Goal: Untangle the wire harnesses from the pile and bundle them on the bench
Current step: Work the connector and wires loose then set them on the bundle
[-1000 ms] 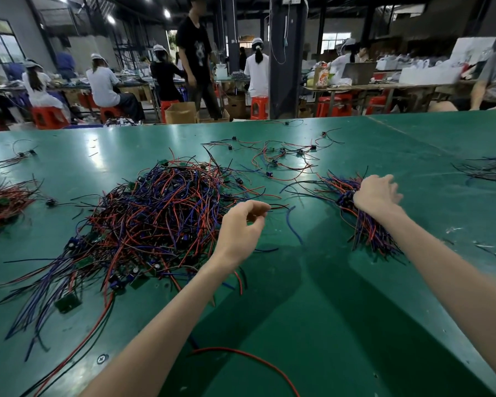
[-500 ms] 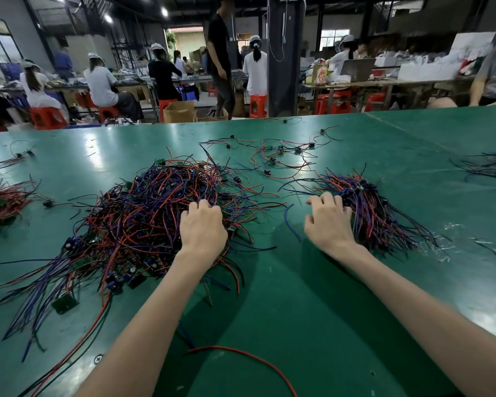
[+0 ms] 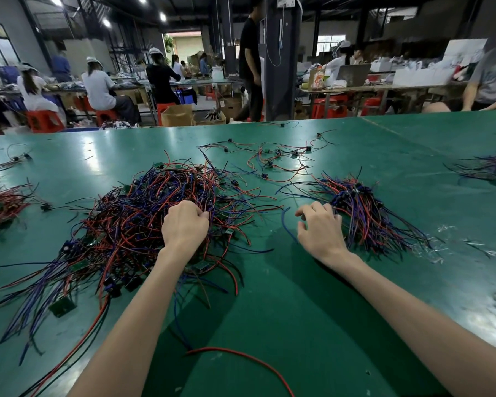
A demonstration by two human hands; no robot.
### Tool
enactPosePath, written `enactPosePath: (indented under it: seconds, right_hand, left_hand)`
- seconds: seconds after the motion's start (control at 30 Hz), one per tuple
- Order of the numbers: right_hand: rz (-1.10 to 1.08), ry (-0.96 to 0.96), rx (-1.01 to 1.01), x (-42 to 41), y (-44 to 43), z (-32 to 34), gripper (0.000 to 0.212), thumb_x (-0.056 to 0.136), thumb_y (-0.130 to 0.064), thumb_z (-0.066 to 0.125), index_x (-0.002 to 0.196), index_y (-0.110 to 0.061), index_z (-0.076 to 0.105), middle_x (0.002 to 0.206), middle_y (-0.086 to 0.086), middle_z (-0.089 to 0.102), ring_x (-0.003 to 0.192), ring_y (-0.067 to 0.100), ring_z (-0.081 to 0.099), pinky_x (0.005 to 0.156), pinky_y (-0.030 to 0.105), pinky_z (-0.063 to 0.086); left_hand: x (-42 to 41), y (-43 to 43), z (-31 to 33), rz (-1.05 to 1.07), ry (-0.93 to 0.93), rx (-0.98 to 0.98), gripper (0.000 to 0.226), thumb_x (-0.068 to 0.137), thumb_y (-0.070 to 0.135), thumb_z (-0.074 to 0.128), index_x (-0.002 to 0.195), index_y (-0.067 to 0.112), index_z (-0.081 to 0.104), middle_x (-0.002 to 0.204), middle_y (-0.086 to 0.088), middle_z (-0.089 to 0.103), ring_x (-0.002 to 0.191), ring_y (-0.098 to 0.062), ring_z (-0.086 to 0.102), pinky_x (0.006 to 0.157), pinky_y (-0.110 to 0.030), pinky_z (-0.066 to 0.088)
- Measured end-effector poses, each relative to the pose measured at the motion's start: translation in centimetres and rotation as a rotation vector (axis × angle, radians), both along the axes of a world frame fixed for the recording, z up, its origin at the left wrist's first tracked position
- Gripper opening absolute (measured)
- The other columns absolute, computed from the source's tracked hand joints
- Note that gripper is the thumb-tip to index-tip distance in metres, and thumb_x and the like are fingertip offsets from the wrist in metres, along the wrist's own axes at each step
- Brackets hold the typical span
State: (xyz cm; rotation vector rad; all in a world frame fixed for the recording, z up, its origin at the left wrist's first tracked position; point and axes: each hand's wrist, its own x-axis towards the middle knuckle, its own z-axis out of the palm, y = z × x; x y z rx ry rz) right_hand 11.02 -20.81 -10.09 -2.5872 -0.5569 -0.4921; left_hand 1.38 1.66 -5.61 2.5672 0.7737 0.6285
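**Left grip in the tangle, right grip beside the sorted bundle**

Spread across the middle-left of the green counter [image 3: 298,310]: a tangled pile [image 3: 121,224] of red, blue and black wire harnesses, with small green circuit boards [image 3: 62,306] among the strands and loose ends fanning out toward the near left edge.

Sunk into the right side of that pile: the left grip [image 3: 185,224], narrow, fingers curled down with thumb meeting fingertips on a few strands at the top of the heap.

Just to the right, apart from the pile: the right grip [image 3: 321,229], wide, fingers spread and loosely bent, tips down at the counter, closed on nothing visible. Touching or nearly touching the left edge of a tidier bundle [image 3: 367,213], its wires running roughly parallel and trailing off toward the right. Beside the index finger, a single blue wire [image 3: 287,224] curving over the counter.

Farther back, between pile and bundle: scattered harnesses [image 3: 275,161] with small black connectors, lying singly. At the far left edge, a mostly red heap [image 3: 0,204]; at the far right edge, another dark cluster [image 3: 487,167]. Near the bottom, one long red wire [image 3: 241,358] arcing between the forearms.

Beyond the counter: workers seated on red stools [image 3: 45,120] at other tables.
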Motion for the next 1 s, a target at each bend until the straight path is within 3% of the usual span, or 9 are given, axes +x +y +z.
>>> enactPosePath:
  seconds: [0.13,0.2,0.3,0.4,0.53,0.7,0.87,1.0]
  right_hand:
    - [0.000,0.027,0.024,-0.1,-0.1,0.2,0.022,0.090,-0.015,0.051,0.110,-0.014,0.061,0.113,0.005,0.055,0.110,0.024,0.041,0.090,0.038,0.031]
    - [-0.002,0.031,0.026,-0.2,-0.1,0.2,0.021,0.090,-0.015,0.051,0.109,-0.014,0.062,0.112,0.005,0.055,0.110,0.024,0.041,0.089,0.038,0.031]
    - [-0.004,0.034,0.037,-0.3,0.0,0.4,0.021,0.090,-0.015,0.051,0.108,-0.014,0.062,0.111,0.005,0.055,0.109,0.023,0.040,0.089,0.038,0.031]
    - [-0.006,0.039,0.044,-0.3,0.0,0.5,0.021,0.090,-0.015,0.051,0.108,-0.014,0.062,0.112,0.005,0.055,0.110,0.023,0.040,0.090,0.039,0.031]
    - [0.002,0.036,0.050,-0.4,-0.1,0.6,0.020,0.090,-0.015,0.051,0.106,-0.014,0.063,0.110,0.005,0.056,0.110,0.023,0.041,0.089,0.039,0.032]
    - [0.009,0.010,0.083,-0.6,0.0,0.7,0.019,0.090,-0.012,0.051,0.103,-0.013,0.064,0.107,0.004,0.058,0.108,0.023,0.042,0.087,0.038,0.032]
    - [0.036,-0.019,0.160,-0.7,0.2,0.7,0.018,0.090,-0.008,0.051,0.097,-0.013,0.067,0.102,0.003,0.062,0.104,0.021,0.045,0.083,0.033,0.029]
    - [0.085,-0.084,0.245,-1.3,0.5,1.3,0.020,0.086,-0.003,0.053,0.089,-0.012,0.070,0.093,0.002,0.066,0.097,0.021,0.053,0.086,0.036,0.036]
  left_hand:
    - [-0.1,0.0,0.1,0.022,-0.047,-0.076,0.035,0.091,0.017,0.057,0.060,0.005,0.064,0.052,-0.005,0.054,0.048,-0.024,0.049,0.048,-0.027,0.036]
    - [-0.2,0.0,0.2,0.047,-0.073,-0.060,0.030,0.089,0.013,0.056,0.063,0.003,0.068,0.052,-0.007,0.055,0.044,-0.023,0.046,0.043,-0.026,0.034]
    - [-0.2,0.3,0.6,0.074,-0.173,-0.068,0.021,0.089,0.014,0.055,0.073,0.010,0.068,0.063,-0.008,0.064,0.053,-0.023,0.055,0.049,-0.028,0.043]
    - [0.0,0.6,0.9,0.115,-0.371,-0.123,0.018,0.091,0.018,0.055,0.087,0.012,0.071,0.073,-0.003,0.068,0.061,-0.016,0.057,0.053,-0.023,0.038]
    - [0.1,0.3,1.4,0.110,-0.661,-0.299,0.018,0.092,0.021,0.056,0.088,0.014,0.072,0.079,0.006,0.070,0.068,-0.006,0.059,0.062,-0.016,0.041]
    - [0.1,0.7,1.8,0.132,-0.814,-0.519,0.011,0.092,0.023,0.058,0.091,0.017,0.068,0.082,0.008,0.064,0.074,0.000,0.056,0.066,-0.009,0.042]
    - [-0.4,0.1,3.0,-0.168,-1.094,-0.650,0.013,0.099,0.012,0.047,0.089,0.017,0.053,0.093,-0.007,0.067,0.081,-0.017,0.070,0.075,-0.026,0.056]
    - [-0.5,-1.7,2.9,-0.370,-1.104,-0.618,0.015,0.100,0.005,0.041,0.090,0.016,0.047,0.103,-0.012,0.066,0.092,-0.022,0.071,0.082,-0.030,0.057]
